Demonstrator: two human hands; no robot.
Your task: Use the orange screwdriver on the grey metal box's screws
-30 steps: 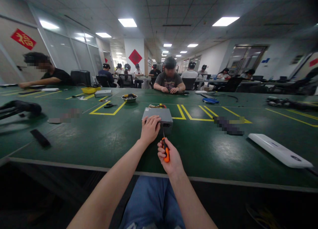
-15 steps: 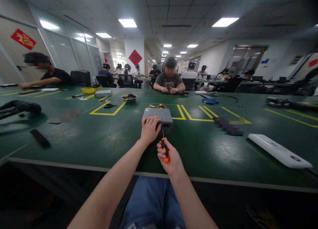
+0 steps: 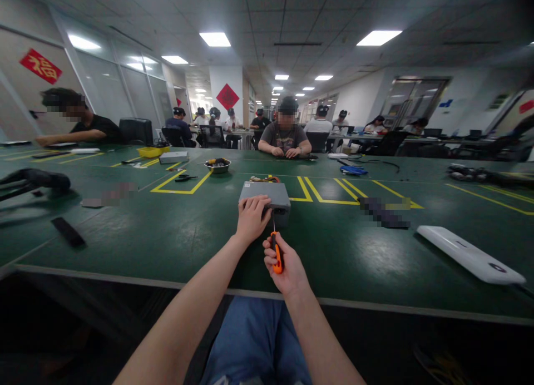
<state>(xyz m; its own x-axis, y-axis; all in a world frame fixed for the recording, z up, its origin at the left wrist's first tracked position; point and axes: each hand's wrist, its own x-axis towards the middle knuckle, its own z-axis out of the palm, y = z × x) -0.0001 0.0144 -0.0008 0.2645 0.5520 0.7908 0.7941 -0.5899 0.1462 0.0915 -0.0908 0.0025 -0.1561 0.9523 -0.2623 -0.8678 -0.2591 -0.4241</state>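
A grey metal computer power supply [image 3: 273,191] rests on the green table, with coloured wires [image 3: 262,179] at its far side and a dark socket on its near face. My left hand [image 3: 252,215] grips its near left part, fingers over the top and thumb at the front edge. In my right hand [image 3: 286,262] is an orange-and-black screwdriver [image 3: 277,257], wrapped by the fingers. Its thin shaft points up and away to the near face of the power supply. The exact spot where the tip meets it is too small to make out.
A metal bowl [image 3: 217,166] with tools stands beyond, left of the power supply. A white device [image 3: 469,254] lies at right, a black bar-shaped object [image 3: 68,232] at left. Blue cable [image 3: 352,169] lies farther back. A person [image 3: 286,132] sits across the table.
The screwdriver handle has turned in my right fingers, with more orange facing up now. My left hand and the power supply stay in place.
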